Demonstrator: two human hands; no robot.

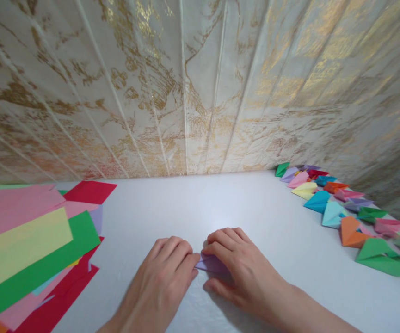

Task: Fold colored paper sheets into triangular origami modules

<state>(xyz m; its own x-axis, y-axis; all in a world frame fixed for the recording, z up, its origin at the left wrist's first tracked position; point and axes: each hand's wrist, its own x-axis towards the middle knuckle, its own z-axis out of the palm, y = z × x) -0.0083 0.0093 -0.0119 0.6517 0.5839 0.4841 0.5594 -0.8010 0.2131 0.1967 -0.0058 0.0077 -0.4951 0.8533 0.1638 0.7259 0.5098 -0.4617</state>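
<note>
A small piece of folded purple paper lies on the white table between my hands, partly covered by fingers. My left hand is closed at the paper's left end, thumb and index finger together against its tip. Over the right part of the paper my right hand curls, its fingers on the far edge and its thumb on the near side. How much of the sheet sits beneath the right palm is hidden.
On the left lies a spread pile of coloured paper sheets, with a yellow sheet, a green sheet and a red sheet. Several folded paper hearts, among them an orange heart, line the right side. A patterned curtain hangs behind the table.
</note>
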